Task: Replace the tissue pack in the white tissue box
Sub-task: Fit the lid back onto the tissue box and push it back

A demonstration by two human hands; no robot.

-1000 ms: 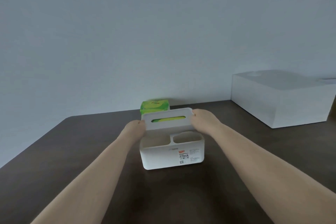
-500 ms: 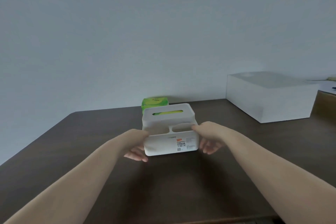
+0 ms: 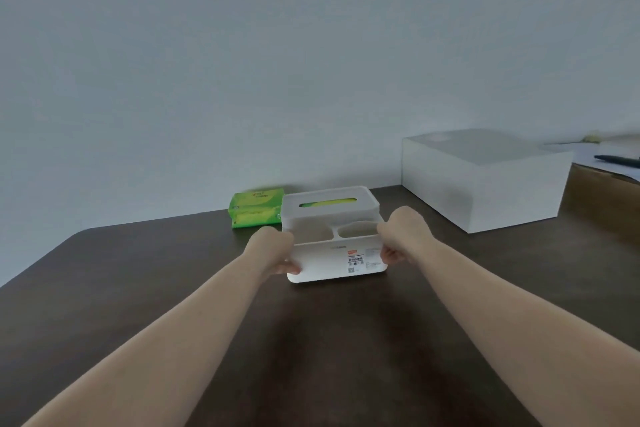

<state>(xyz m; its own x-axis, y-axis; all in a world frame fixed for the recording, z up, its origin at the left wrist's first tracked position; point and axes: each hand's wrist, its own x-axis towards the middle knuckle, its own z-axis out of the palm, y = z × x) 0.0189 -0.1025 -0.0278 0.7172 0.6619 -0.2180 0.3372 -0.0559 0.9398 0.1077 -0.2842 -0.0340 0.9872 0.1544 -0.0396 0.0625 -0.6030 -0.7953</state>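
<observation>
Your left hand (image 3: 277,251) and your right hand (image 3: 401,239) hold the white tissue box (image 3: 334,236) between them, one at each short end. The box sits in the middle of the dark desk (image 3: 138,288), straight ahead of you, with both forearms reaching out to it. Your left hand is closed on the near left corner, its fingers (image 3: 289,267) curled against the front wall low down. Your right hand grips the right end, thumb side up by the rim and fingertips (image 3: 391,257) pressed on the front wall near the printed label (image 3: 356,261).

The box's near half shows two open compartments — a wider one on the left, a smaller rounded one on the right. Behind them rises the lidded part, and through its slot (image 3: 327,202) you can see a strip of yellow-green: a tissue pack inside.

A second, green tissue pack (image 3: 256,208) lies on the desk just beside the box's far left corner, beyond your left hand and apart from it. Whether it touches the box cannot be told from here.

Well off to your right a large white box (image 3: 485,180) stands on the desk, clear of your right hand.
</observation>
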